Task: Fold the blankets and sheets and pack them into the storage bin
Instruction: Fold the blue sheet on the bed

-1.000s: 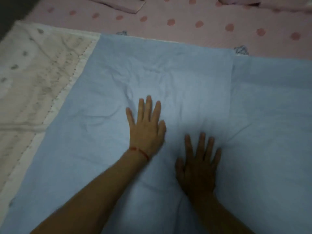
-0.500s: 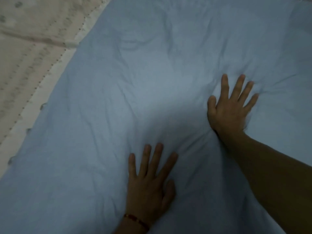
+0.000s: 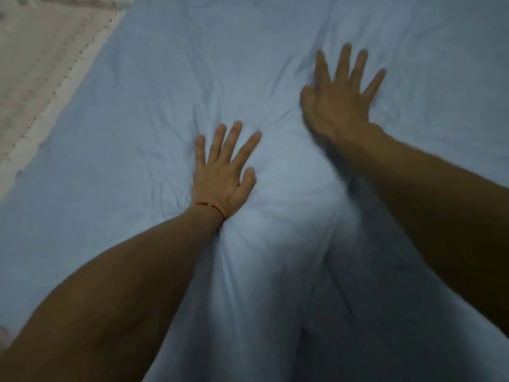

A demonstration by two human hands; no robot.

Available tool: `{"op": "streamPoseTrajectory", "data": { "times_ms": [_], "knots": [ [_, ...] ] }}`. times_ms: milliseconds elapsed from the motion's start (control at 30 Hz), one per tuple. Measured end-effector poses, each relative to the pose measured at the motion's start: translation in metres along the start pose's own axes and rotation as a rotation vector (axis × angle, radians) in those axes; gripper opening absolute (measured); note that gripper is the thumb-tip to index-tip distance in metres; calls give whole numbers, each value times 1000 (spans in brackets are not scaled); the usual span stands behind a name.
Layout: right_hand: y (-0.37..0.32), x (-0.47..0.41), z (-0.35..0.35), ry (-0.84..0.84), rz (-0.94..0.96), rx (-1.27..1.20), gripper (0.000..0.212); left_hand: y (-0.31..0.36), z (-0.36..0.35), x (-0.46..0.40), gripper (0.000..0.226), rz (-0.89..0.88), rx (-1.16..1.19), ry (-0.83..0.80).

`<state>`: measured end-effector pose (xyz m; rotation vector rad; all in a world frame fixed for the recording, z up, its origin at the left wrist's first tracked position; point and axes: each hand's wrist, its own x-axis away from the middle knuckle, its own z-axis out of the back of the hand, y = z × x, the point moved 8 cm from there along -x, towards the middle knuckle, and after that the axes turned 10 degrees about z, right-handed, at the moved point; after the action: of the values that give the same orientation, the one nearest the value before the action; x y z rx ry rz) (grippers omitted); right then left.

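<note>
A light blue sheet [image 3: 143, 111] lies spread flat and fills nearly the whole head view, with soft creases running across it. My left hand [image 3: 224, 177], a thin red string round its wrist, presses flat on the sheet near the middle with fingers straight and spread. Farther out and to the right, my right hand [image 3: 340, 97] also lies palm down on the sheet with fingers spread; it is blurred by motion. Neither hand holds any cloth. No storage bin is in view.
A pale cream quilt [image 3: 35, 64] with a stitched border lies under the sheet at the upper left. A raised ridge of blue cloth [image 3: 264, 257] runs toward me between my two forearms.
The view has dropped closer to the sheet and the pink dotted bedding has gone out of sight. My right hand has swept outward to the right; my left hand has slid forward.
</note>
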<state>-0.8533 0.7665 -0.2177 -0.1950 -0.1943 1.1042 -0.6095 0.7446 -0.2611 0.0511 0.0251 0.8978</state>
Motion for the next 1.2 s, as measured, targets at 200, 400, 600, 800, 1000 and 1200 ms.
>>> {"op": "streamPoseTrajectory", "data": {
  "times_ms": [200, 400, 600, 800, 1000, 1200],
  "knots": [
    [-7, 256, -35, 40, 298, 37, 64, 6, 18, 6, 64, 185, -314, -117],
    [26, 336, -36, -54, 200, -35, 61, 73, 26, 165, 60, 501, 19, -239],
    [121, 529, 7, -61, 32, 2, 64, 155, 25, 367, 66, 441, -99, -333],
    [248, 691, 32, -134, -348, 1, 61, 288, 37, 401, 83, 172, -81, -410],
    [368, 814, 61, 104, -1024, -273, 53, 529, 45, 419, 84, -537, -85, -499],
    [419, 886, -4, 255, -1572, -1179, 64, 607, 13, 447, 104, -556, -306, -697]
  ]
}}
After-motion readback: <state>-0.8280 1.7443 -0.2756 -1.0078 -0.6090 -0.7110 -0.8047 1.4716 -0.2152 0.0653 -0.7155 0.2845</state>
